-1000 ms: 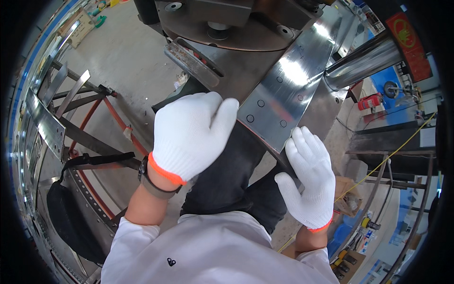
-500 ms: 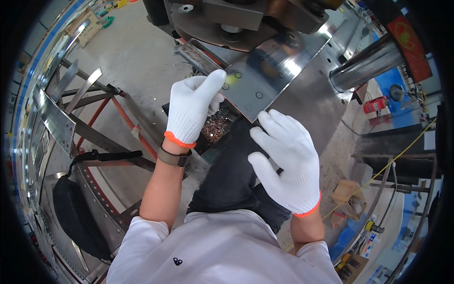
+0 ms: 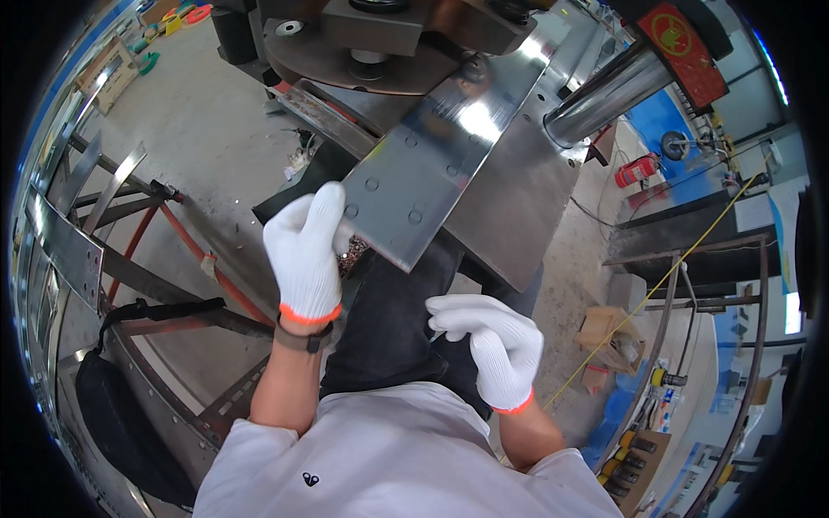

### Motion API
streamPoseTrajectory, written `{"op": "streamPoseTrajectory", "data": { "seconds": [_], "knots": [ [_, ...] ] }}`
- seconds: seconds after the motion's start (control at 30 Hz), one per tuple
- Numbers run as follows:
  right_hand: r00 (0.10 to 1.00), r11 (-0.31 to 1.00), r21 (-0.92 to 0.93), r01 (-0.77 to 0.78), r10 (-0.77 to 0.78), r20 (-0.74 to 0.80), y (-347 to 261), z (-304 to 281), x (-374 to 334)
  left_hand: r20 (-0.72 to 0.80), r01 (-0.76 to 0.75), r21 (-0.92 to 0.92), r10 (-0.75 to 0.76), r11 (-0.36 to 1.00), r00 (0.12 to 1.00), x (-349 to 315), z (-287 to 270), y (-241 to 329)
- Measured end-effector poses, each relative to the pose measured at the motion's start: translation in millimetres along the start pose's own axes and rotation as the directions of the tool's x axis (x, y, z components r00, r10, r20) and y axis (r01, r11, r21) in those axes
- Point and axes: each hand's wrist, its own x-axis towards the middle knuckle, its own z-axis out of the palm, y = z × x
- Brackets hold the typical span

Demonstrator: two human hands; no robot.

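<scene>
A flat, shiny metal plate (image 3: 393, 207) with several round marks slants from the press toward my lap, its near corner overhanging the machine's bed. At the plate's left edge, my left hand (image 3: 304, 255) in a white knit glove grips it, thumb on top and fingers hidden below. My right hand (image 3: 496, 341), gloved alike, is off the plate, over my dark trousers. Its fingers are loosely bent and nothing shows in them. Beyond the plate stands the dark press (image 3: 371, 52) with its round turret disc, partly covering the plate's far part.
A grey steel bed (image 3: 509, 216) lies right of the plate, below a thick shiny cylinder (image 3: 596, 99). On the left stands a rack (image 3: 164, 224) with metal strips, a black bag (image 3: 121, 414) on it. A fire extinguisher (image 3: 637, 170) and a wooden box (image 3: 609, 337) are at right.
The plate has slid toward me, with my left hand on its edge. My right hand has left the near corner and drawn back toward my body, fingers now bent. The view has shifted.
</scene>
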Motion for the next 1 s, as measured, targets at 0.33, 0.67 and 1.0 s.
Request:
{"op": "streamPoseTrajectory", "data": {
  "seconds": [0.33,0.67,1.0],
  "knots": [
    [0.862,0.706,0.5,-0.501,0.354,0.363,19.1,68.9,-6.1,0.534,-0.077,-0.156,0.15,0.985,0.832,-63.9,-105.0,-13.4],
    [0.797,0.545,0.581,-0.604,0.398,0.455,-3.3,89.5,-68.4,0.877,0.928,-0.27,-0.333,0.256,0.347,-32.3,-49.2,-36.5],
    [0.766,0.684,0.429,-0.59,0.305,0.567,-2.1,101.6,-146.3,0.999,0.995,0.038,0.019,0.094,-0.04,-67.8,15.1,-14.5]
  ]
}}
